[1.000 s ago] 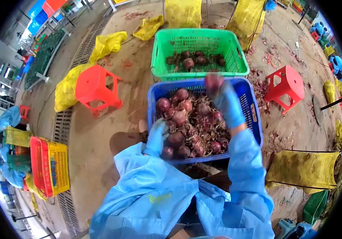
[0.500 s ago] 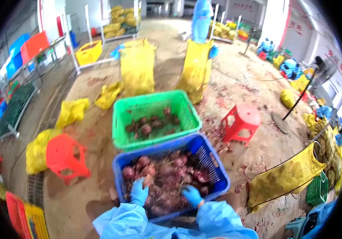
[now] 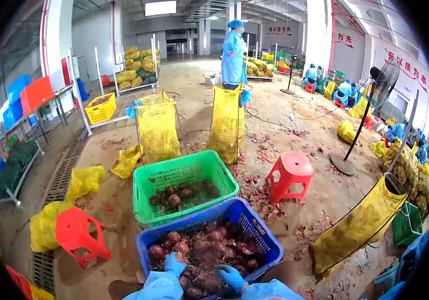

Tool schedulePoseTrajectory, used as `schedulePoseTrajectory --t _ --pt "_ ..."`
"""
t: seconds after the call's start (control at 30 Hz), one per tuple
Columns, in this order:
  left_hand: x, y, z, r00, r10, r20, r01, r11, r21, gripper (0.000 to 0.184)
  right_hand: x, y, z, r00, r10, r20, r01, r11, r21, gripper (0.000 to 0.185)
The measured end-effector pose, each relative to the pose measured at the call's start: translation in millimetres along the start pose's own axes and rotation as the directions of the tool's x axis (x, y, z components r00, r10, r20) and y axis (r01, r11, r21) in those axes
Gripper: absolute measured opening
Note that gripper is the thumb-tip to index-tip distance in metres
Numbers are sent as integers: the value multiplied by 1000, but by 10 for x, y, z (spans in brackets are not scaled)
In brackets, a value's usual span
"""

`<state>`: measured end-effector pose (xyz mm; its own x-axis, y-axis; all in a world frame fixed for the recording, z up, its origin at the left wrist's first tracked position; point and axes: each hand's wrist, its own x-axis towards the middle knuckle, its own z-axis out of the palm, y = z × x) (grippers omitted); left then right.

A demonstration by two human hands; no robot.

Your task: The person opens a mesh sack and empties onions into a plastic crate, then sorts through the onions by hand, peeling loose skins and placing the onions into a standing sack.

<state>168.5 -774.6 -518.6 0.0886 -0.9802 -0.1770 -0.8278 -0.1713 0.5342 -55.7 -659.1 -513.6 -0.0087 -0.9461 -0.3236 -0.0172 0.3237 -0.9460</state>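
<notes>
A blue crate (image 3: 269, 247) full of red onions (image 3: 219, 247) stands at the bottom centre. My left hand (image 3: 174, 264), in a blue glove, is at the crate's left part with its fingers closed round a pale red onion (image 3: 181, 257). Over the onions to the right is my right hand (image 3: 230, 276), gloved too; its fingers point left and no onion shows in them, though the fingertips are blurred. Directly behind the blue crate, a green crate (image 3: 147, 192) holds several onions (image 3: 174, 200) on its bottom.
Red stools stand left (image 3: 77, 232) and right (image 3: 292, 175). Two yellow mesh bags (image 3: 159, 132) on frames are behind the crates, a third (image 3: 359, 225) leans at right. A person (image 3: 234, 57) in blue stands beyond; a fan (image 3: 359, 125) is at right.
The view has tilted up. My right hand, which held an onion above the blue crate's far edge, has come back down over the onions. The left hand has stayed at the crate's left part.
</notes>
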Motion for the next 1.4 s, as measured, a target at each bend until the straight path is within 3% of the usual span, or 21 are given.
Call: schedulePoseTrajectory --t 0.03,0.07,0.13,0.2,0.23,0.27,0.3,0.33,0.37,0.43,0.5,0.57,0.77,0.9,0.97,1.0,1.07,1.1,1.27,1.37,1.4 --pt "-18 24 -104 994 102 38 -91 971 -219 58 14 4 15 1000 -2 15 0 996 92 34" --pt "2 -94 64 978 183 -101 -206 928 -311 59 23 7 49 1000 -5 31 -1 983 185 35" --pt "-105 35 14 932 326 -157 -362 826 -433 57 21 -163 143 994 61 87 -84 955 283 37" --pt "-337 321 -111 904 359 -232 -427 779 -460 57 -10 -471 225 981 121 150 -169 915 366 39" --pt "-532 557 -282 892 385 -236 -451 745 -492 61 -32 -668 265 941 242 237 -331 808 488 43" --pt "-661 681 -304 909 372 -186 -396 635 -663 59 -48 -765 288 878 340 338 -478 660 579 47" --pt "-657 657 -201 862 466 -201 -494 679 -543 58 183 -328 267 798 227 558 -580 540 610 56" --pt "-651 631 -97 807 556 -198 -584 700 -412 57 324 -70 338 801 221 557 -576 540 614 56" --pt "-911 848 -352 753 635 -170 -658 722 -216 58 441 115 458 932 48 358 -280 724 630 52" --pt "-959 784 -243 762 629 -153 -643 708 -292 64 304 -97 473 946 -24 325 -235 640 732 52" --pt "-926 731 -268 761 636 -128 -636 692 -342 66 78 -447 397 944 20 330 -267 636 724 50" --pt "-894 718 -375 698 715 38 -669 671 -320 62 58 -475 358 932 22 361 -306 579 756 47" --pt "-847 715 -377 716 697 45 -637 678 -368 57 213 -330 424 935 -86 344 -239 563 791 43" --pt "-777 667 -390 676 733 75 -680 659 -322 60 170 -467 413 942 -47 332 -232 626 745 41" --pt "-683 562 -271 777 608 164 -312 597 -739 64 157 -494 423 960 -83 269 -160 624 765 39" --pt "-621 523 -232 810 560 174 -253 601 -758 69 204 -454 444 961 -78 266 -161 623 765 39" --pt "-846 827 -609 878 390 277 30 535 -845 58 353 -338 532 994 -109 29 59 721 690 39" --pt "-747 840 -553 765 571 297 38 420 -907 46 343 -394 563 987 -162 3 115 714 690 43" --pt "-569 541 -210 780 567 265 79 330 -941 59 301 -441 522 955 -290 57 170 696 698 53" --pt "-786 809 -444 865 474 164 8 314 -949 55 207 -689 463 950 -284 131 107 688 718 59" --pt "-544 552 -112 855 512 79 -167 417 -894 51 204 -725 475 952 -280 124 103 674 732 55"
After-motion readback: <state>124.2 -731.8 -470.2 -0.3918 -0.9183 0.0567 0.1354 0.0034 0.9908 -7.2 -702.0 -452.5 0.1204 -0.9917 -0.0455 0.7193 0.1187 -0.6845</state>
